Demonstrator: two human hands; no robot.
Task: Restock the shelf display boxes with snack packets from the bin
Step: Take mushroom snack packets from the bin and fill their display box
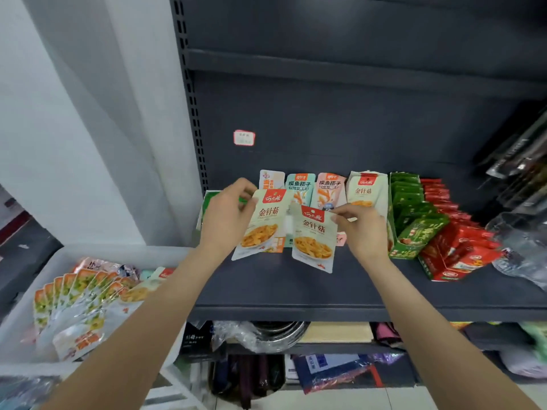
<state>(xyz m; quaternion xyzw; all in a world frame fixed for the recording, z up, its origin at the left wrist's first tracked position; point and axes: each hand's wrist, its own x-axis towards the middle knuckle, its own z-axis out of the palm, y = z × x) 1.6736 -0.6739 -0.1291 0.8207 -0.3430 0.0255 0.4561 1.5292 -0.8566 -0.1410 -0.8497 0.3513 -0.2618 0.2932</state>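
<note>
Left hand (225,214) and right hand (362,229) each pinching a mushroom packet (260,226) over the shelf (296,288). Beside the shelf, the bin (26,306) still holding many packets; restocking looks partway.

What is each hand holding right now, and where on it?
Left hand pinches one white snack packet at its top left corner. Right hand pinches a matching packet at its top right corner.
</note>
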